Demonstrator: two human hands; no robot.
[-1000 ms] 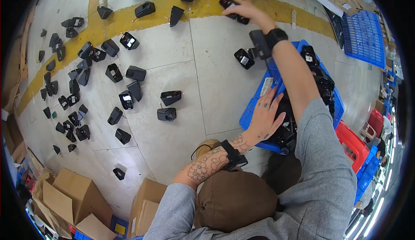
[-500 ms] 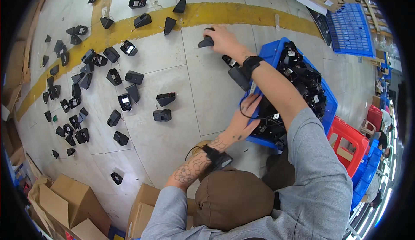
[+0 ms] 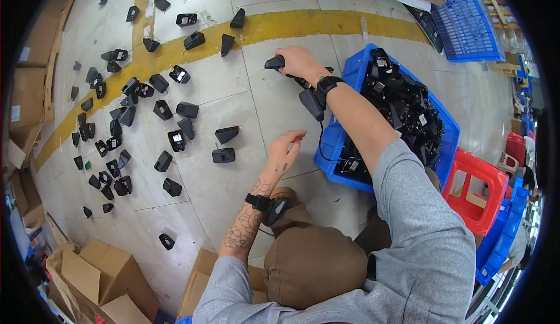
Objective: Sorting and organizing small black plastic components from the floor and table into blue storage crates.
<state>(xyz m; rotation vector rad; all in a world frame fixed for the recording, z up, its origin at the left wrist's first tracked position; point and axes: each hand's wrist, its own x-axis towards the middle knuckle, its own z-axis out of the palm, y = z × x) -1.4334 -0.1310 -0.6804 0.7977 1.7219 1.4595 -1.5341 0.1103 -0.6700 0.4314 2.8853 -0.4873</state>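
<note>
My right hand [image 3: 298, 62] reaches out past the tub and grips a small black plastic housing [image 3: 273, 62] just over the floor. A black boxy device [image 3: 311, 103] with a cable hangs beside my right wrist, below its black strap. My left hand [image 3: 284, 150] is over the floor left of the tub, fingers stretched out and holding nothing. A black strap with a device [image 3: 269, 205] sits on my left wrist. Beside my right forearm stands a blue tub [image 3: 329, 149] heaped with black housings and wires [image 3: 402, 105].
Many black housings lie scattered over the tiled floor to the left, two of them [image 3: 226, 134] near my left hand. A yellow line [image 3: 291, 23] crosses the floor. Cardboard boxes [image 3: 111, 271] stand at lower left. A red stool [image 3: 476, 190] and blue crate [image 3: 466, 26] are at right.
My left hand has come away from the tub's edge and moved left over the floor. My right hand has shifted slightly, still gripping the black housing. The whole view has shifted a little.
</note>
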